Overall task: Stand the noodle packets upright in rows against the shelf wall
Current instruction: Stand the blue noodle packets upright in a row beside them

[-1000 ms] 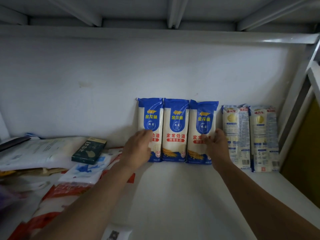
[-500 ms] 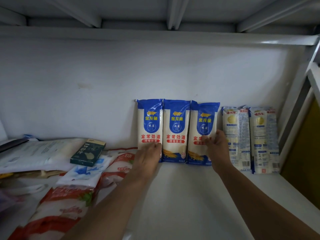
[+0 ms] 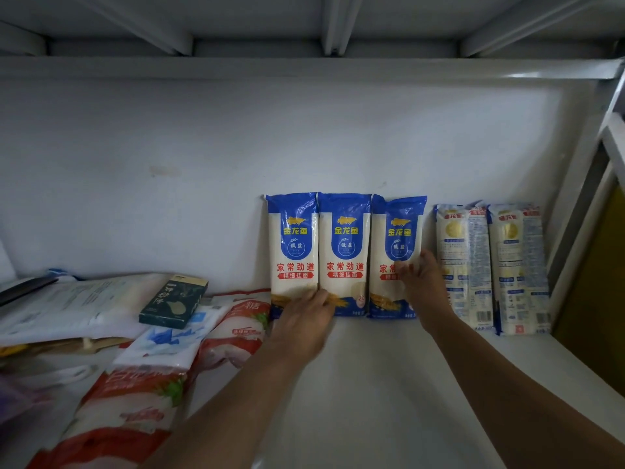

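I see three blue noodle packets (image 3: 343, 245) standing upright side by side against the shelf wall (image 3: 169, 198), with two pale packets (image 3: 463, 265) upright just to their right. My left hand (image 3: 304, 319) touches the foot of the leftmost blue packet, grip released. My right hand (image 3: 421, 282) presses straight fingers on the rightmost blue one, grip also released.

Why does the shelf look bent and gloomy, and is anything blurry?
Head view: the wide-angle lens bows the shelf beam; light is dim, with glare at the beam's right end; the left hand looks motion-blurred, while print on the blue noodle packets is sharp.
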`<state>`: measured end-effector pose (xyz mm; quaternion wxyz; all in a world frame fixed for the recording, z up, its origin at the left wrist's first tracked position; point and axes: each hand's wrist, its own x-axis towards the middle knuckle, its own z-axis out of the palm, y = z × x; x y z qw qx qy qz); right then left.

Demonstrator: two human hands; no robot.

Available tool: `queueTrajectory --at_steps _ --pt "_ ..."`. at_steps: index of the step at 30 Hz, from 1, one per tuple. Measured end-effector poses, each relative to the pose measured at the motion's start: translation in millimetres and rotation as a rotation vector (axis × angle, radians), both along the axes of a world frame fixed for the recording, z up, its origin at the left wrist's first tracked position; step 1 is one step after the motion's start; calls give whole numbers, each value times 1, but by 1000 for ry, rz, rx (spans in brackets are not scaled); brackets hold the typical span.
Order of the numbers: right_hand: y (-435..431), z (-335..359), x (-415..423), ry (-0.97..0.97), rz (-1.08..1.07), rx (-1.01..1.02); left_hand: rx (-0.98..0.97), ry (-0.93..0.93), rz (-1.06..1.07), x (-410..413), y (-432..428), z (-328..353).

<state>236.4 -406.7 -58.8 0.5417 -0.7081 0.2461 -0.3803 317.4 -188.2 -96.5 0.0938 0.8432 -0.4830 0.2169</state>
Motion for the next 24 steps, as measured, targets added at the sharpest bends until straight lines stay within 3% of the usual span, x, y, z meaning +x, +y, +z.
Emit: queueTrajectory --at_steps 8,17,20,24 --pt "2 3 -11 150 72 -77 -16 157 7 -6 -2 14" --pt "-5 39 -63 366 -88 -349 104 313 -10 -23 18 66" --pt "-1 32 -81 510 30 -341 213 368 25 -37 30 74" --pt "10 4 -82 488 93 -233 241 372 19 -51 37 63"
